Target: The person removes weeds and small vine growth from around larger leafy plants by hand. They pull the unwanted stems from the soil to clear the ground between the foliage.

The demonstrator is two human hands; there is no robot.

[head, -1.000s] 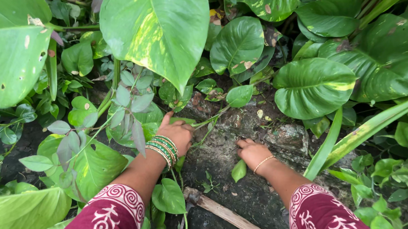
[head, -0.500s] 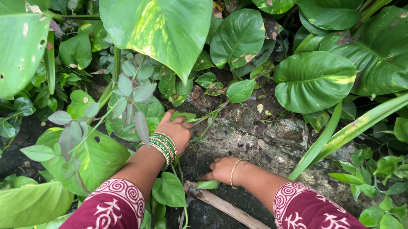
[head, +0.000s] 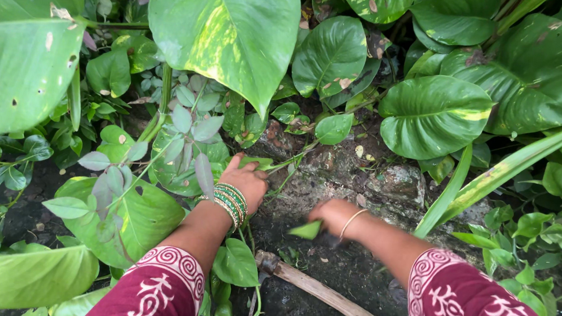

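Right hand (head: pixel 328 215), blurred, holds a small leaf (head: pixel 307 230) in a narrow grip, tip pointing left toward the left hand (head: pixel 244 182), which clasps a stem (head: pixel 287 162).

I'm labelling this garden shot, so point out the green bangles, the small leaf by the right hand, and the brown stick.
green bangles (head: pixel 229 203): head view, middle of the stack.
small leaf (head: pixel 307 230): head view, centre of the blade.
brown stick (head: pixel 323 296): head view, mid-length.

Both forearms reach forward and down, left hand (head: pixel 244 180) curled closed, right hand (head: pixel 330 217) blurred.
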